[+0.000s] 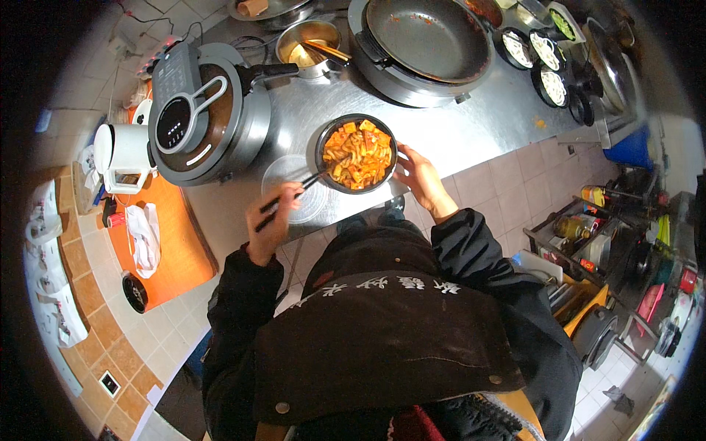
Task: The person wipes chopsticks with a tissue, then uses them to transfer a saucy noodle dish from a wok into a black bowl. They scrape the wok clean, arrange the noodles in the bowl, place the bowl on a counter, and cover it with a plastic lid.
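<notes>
A round black bowl (321,156) sits near the front edge of the steel counter, filled with orange-red saucy food (358,156) in chunks and strips. My left hand (273,220), slightly blurred, is closed around a pair of black chopsticks (300,188). Their tips meet the bowl's left side; whether they touch the food is hard to tell. On the other side, my right hand (422,178) grips the bowl's right edge with its fingers curved against the wall. A clear round plastic lid (303,209) lies flat beside the bowl, partly behind my left hand.
A large dark pan (430,37) stands on a cooker at the back. To the left is a black-and-grey appliance (246,132). A metal pot (312,66) holds wooden-coloured chopsticks. Several black bowls of white strips (551,84) stand at the right. A white kettle (131,151) is far left.
</notes>
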Available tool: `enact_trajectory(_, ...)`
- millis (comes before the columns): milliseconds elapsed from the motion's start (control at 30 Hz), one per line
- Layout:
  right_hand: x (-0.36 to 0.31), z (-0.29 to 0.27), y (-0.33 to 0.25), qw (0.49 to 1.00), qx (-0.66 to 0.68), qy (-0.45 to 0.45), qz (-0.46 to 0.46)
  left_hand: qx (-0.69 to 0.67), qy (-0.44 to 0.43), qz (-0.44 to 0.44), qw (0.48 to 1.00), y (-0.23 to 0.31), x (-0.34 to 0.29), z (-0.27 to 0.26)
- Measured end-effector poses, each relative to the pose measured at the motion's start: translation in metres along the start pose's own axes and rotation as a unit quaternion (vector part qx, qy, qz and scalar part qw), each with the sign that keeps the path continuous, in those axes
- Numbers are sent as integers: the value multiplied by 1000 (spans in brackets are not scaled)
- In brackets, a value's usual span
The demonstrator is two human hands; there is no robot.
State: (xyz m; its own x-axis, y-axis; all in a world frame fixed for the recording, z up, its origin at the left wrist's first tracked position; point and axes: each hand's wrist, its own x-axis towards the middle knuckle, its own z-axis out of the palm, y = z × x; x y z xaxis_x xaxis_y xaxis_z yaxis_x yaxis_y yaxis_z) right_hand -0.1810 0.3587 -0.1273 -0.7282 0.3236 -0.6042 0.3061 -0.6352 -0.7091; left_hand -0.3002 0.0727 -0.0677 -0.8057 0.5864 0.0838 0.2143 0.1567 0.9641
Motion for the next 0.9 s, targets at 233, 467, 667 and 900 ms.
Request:
enact_trajectory(233, -2, 1, -2, 1000, 6, -9, 9, -39, 68, -9, 997, 0, 44, -2)
enact_trajectory(467, -1, 1, 0, 1000, 11, -1, 4, -123, -16, -86, 989, -29, 129, 23)
enact_trajectory(667, -1, -2, 2, 1000, 16, -5, 4, -112, -107, -128, 980, -25, 139, 29)
enact_trajectory(900, 1, -5, 5, 999, 29, -12, 6, 2, -209, -53, 977, -7, 116, 1)
